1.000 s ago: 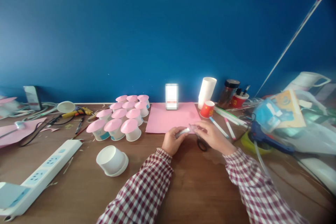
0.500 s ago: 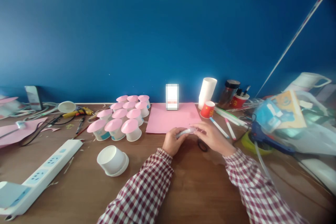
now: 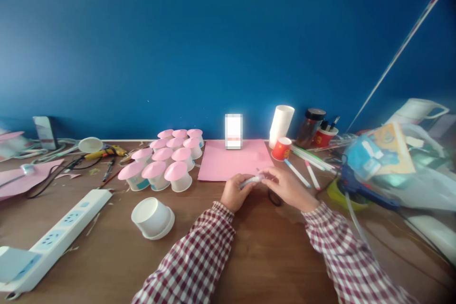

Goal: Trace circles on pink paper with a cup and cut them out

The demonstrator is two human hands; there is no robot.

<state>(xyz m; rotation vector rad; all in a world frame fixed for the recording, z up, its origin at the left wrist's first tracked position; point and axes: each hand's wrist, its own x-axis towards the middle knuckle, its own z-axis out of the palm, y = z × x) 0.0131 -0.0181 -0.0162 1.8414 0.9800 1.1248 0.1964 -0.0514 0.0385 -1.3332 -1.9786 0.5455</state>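
A small pale, whitish object (image 3: 252, 180) is held between my two hands, just in front of a pink paper sheet (image 3: 228, 164). My left hand (image 3: 235, 192) is closed round its left end. The fingers of my right hand (image 3: 283, 186) pinch at its right end, where a thin pinkish tip shows. What exactly the object is cannot be made out. Beneath my right hand lies a black ring-shaped thing (image 3: 274, 197), most likely scissor handles, partly hidden.
Several white cups with pink discs (image 3: 178, 171) stand left of the sheet. Nearer are a white tub (image 3: 152, 217) and a power strip (image 3: 59, 237). A red cup (image 3: 281, 148), markers (image 3: 312, 175) and a blue glue gun (image 3: 370, 190) are on the right.
The pale object's right end has shifted slightly within my right fingers, and my right hand has moved a touch to the left. The surroundings look the same.
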